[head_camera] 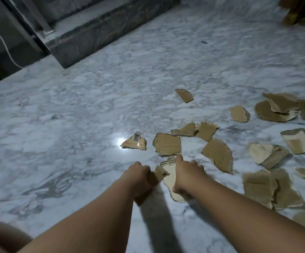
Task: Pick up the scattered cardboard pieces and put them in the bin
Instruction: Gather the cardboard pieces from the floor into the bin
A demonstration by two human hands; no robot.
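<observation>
Centrally, left hand (140,178) pinches scrap (160,173) — right hand (187,177) clasps piece (169,179) beneath.

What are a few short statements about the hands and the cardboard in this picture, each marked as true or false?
1. The left hand grips a small cardboard piece. True.
2. A bin stands beside the hands. False: no bin is in view.
3. The right hand is away from all cardboard. False: it lies over a pale piece.
4. A white cable runs down at the upper left. True.
5. The pieces lie on a carpet. False: they lie on a marble floor.
</observation>
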